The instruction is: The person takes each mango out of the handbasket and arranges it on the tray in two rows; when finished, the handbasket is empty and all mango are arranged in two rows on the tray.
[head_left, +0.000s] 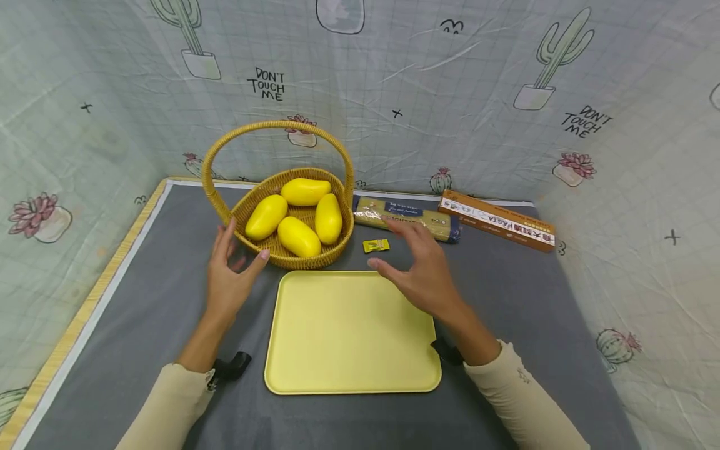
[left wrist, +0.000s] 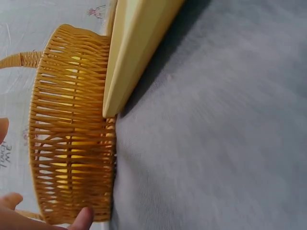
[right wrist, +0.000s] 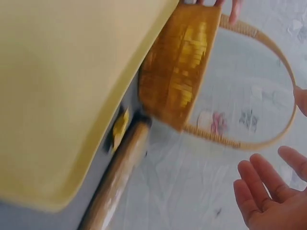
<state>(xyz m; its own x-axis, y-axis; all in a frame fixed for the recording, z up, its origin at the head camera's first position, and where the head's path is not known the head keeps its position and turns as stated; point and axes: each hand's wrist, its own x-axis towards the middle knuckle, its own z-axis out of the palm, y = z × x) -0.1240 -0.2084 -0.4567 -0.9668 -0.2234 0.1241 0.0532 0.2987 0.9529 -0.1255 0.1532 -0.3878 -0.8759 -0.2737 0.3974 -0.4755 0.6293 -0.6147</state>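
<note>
A woven basket [head_left: 315,261] with a tall arched handle [head_left: 264,125] holds several yellow mangoes [head_left: 299,237]. At the basket's left front side is my left hand [head_left: 229,275], thumb and fingers spread apart, fingertips right at the rim. In the left wrist view, its fingers [left wrist: 82,219] overlap the basket's woven side [left wrist: 72,124]. My right hand [head_left: 424,269] hovers over the far right part of a pale yellow tray [head_left: 351,337], its fingers loosely extended and holding nothing. The right wrist view shows that hand's fingers [right wrist: 261,184] apart from the basket handle [right wrist: 268,143].
Behind the tray lies a small yellow wrapped packet [head_left: 375,245]. A clear-and-blue bag of pasta [head_left: 405,217] lies right of the basket, partly behind my right hand. Beside it is an orange-brown pasta box [head_left: 497,222]. Patterned cloth walls [head_left: 394,150] enclose the grey tabletop [head_left: 152,312].
</note>
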